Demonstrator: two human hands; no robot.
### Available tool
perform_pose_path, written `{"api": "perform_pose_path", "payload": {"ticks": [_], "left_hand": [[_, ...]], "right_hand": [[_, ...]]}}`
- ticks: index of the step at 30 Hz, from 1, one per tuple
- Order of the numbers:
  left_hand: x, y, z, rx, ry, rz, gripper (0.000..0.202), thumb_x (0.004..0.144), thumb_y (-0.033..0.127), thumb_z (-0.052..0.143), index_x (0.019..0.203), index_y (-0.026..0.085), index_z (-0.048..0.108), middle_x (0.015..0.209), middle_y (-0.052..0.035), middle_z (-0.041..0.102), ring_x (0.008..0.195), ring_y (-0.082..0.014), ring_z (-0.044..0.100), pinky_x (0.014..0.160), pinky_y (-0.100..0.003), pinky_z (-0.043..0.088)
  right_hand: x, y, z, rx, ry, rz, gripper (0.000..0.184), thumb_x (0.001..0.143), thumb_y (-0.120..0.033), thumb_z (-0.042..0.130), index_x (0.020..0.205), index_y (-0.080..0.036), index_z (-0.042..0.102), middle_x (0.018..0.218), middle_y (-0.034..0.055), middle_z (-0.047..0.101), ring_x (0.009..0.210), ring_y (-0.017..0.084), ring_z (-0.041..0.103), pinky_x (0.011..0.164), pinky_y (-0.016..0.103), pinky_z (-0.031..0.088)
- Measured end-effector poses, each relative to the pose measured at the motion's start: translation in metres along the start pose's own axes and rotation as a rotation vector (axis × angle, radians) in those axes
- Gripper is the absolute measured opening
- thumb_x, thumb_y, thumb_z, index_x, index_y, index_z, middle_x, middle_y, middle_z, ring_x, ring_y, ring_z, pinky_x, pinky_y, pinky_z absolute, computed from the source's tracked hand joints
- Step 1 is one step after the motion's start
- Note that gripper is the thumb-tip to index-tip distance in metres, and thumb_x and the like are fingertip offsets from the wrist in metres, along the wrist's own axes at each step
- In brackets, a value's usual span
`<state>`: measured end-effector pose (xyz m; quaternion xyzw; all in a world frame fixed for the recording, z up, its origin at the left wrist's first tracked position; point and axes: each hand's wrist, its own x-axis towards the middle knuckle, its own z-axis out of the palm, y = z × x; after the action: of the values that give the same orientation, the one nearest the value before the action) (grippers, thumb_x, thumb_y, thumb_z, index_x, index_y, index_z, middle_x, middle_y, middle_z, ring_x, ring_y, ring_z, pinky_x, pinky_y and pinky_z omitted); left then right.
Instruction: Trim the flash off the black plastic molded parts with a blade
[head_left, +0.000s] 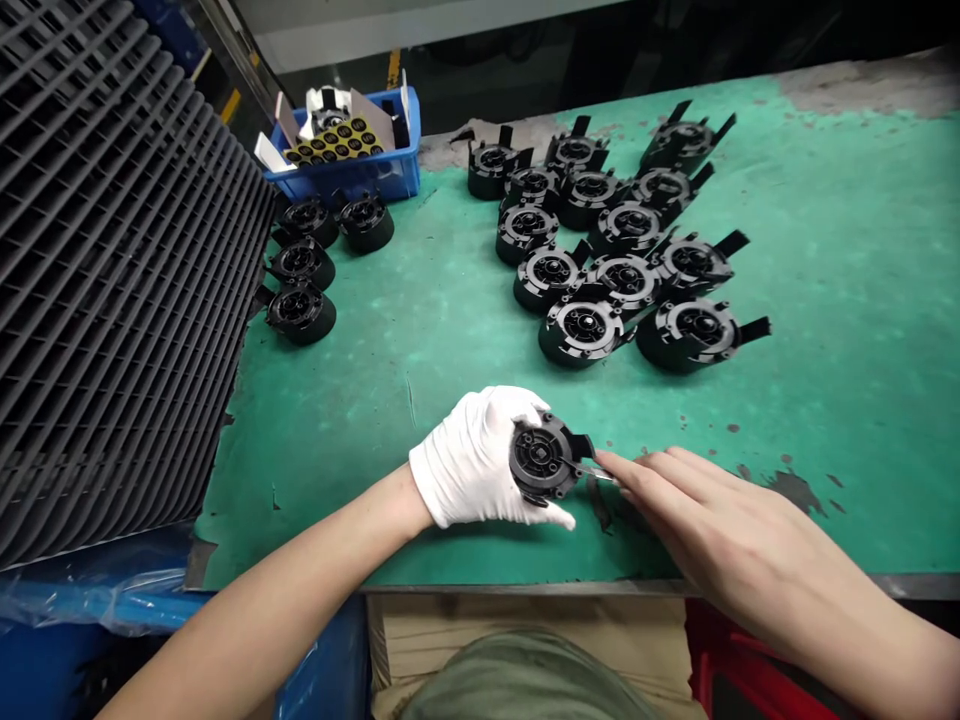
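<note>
The fingers [517, 402] of my gloved left hand [469, 465] are wrapped around a round black part [538, 458]. They curl over its top edge while the thumb presses in from below, so the part is clamped firmly and tipped up with its ribbed face toward me. It sits just above the near edge of the green mat [420, 340], a little left of the middle.

My bare right hand [712, 530] comes in from the right, lying low over the mat. Its fingertips [626, 468] are pinched tight on a thin metal tool [592, 472]. The tool may be a pair of tweezers, but it is too small and blurred for me to be sure. Its tip touches the right side of the part, beside the small tab that sticks out there.

Farther back on the mat, right of centre, a cluster of matching parts [607, 250] stands packed together, many touching. Four more parts [304, 265] sit near the mat's left edge. Behind those four is a blue bin [352, 175] holding a yellow sheet of round black stickers [337, 140]. A dark slatted panel [112, 270] leans in over the left side. A red crate [731, 660] shows below the table edge, under my right forearm.
</note>
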<state>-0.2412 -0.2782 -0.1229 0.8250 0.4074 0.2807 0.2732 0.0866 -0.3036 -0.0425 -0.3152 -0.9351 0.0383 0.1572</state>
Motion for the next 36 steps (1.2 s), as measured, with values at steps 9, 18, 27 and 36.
{"api": "perform_pose_path", "payload": {"ticks": [9,18,27,36], "left_hand": [[0.007,0.005,-0.006,-0.079,-0.031,0.025,0.11,0.078,0.105,0.108,0.147,0.024,0.082,0.148,-0.0214,0.088,0.135,-0.0463,0.091,0.123,-0.065,0.078],[0.003,0.006,-0.018,-0.199,-0.106,0.187,0.111,0.103,0.067,0.107,0.189,0.018,0.057,0.183,-0.0327,0.076,0.169,-0.0523,0.08,0.143,-0.074,0.068],[0.009,0.008,-0.019,-0.231,-0.212,0.233,0.128,0.097,0.065,0.115,0.198,0.025,0.048,0.184,-0.0281,0.078,0.168,-0.0512,0.081,0.143,-0.067,0.069],[0.009,0.012,-0.02,-0.189,-0.205,0.204,0.11,0.104,0.07,0.106,0.188,0.022,0.056,0.166,-0.0259,0.088,0.15,-0.0504,0.09,0.131,-0.066,0.074]], "right_hand": [[0.023,0.017,-0.022,0.032,-0.114,-0.107,0.049,0.119,-0.001,0.047,0.154,-0.015,0.078,0.097,0.0044,0.075,0.079,0.022,0.075,0.068,0.034,0.059],[0.003,0.036,-0.015,0.12,-0.014,0.046,0.036,0.128,-0.019,0.06,0.161,-0.026,0.073,0.106,0.0034,0.09,0.078,0.021,0.086,0.069,0.031,0.067],[0.015,0.067,-0.027,0.132,-0.235,-0.269,0.04,0.126,-0.013,0.056,0.16,-0.018,0.078,0.107,0.0066,0.083,0.084,0.021,0.081,0.067,0.032,0.063],[0.001,0.072,-0.019,0.081,-0.222,-0.357,0.076,0.122,-0.008,0.049,0.197,-0.015,0.047,0.117,0.0102,0.086,0.092,0.029,0.083,0.078,0.043,0.067]]}}
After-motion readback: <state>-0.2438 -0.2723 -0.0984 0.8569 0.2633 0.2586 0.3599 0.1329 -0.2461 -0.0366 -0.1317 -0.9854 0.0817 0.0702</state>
